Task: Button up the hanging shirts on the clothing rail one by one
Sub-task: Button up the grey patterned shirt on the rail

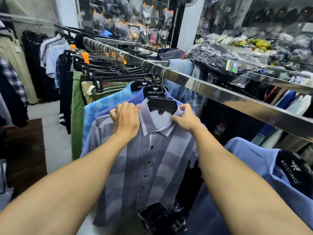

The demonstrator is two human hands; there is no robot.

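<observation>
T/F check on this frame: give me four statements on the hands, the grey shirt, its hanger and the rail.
1. Both the left hand and the right hand hold the top of the grey striped shirt. True.
2. The shirt's front hangs wide open. False: its placket lies closed, dark buttons in a row.
3. It hangs on a white hanger. False: the hanger is black.
4. The hanger hooks over the metal rail. True.
</observation>
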